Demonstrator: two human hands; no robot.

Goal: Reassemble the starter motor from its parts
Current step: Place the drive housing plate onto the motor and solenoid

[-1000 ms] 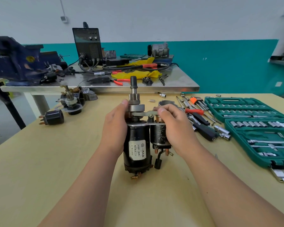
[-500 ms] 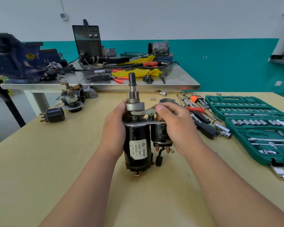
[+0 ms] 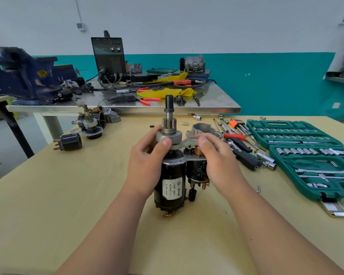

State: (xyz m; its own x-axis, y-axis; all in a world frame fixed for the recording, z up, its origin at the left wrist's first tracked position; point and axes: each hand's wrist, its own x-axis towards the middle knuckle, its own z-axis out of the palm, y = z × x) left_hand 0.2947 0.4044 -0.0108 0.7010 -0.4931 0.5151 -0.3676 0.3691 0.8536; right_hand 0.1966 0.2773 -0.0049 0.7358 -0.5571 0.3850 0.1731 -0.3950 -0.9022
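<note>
**A:** The black cylindrical starter motor body [image 3: 174, 170]?
**B:** Glossy painted metal, with a white paper label [image 3: 172, 188]. Its grey pinion shaft [image 3: 168, 124] is dull bare steel.
**A:** And the pale yellow wooden surface [image 3: 48, 205]?
**B:** Matt and smooth. The green plastic socket case [image 3: 286, 123] holds shiny chrome sockets [image 3: 298, 151].

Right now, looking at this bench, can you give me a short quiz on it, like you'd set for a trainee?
1. True or false: the starter motor is upright, with its shaft pointing up.
2. What does the right hand pinch? A) the grey fork lever B) a pair of pliers C) a socket
3. Which hand grips the pinion drive?
Key: 1 true. 2 A. 3 the left hand.
</note>
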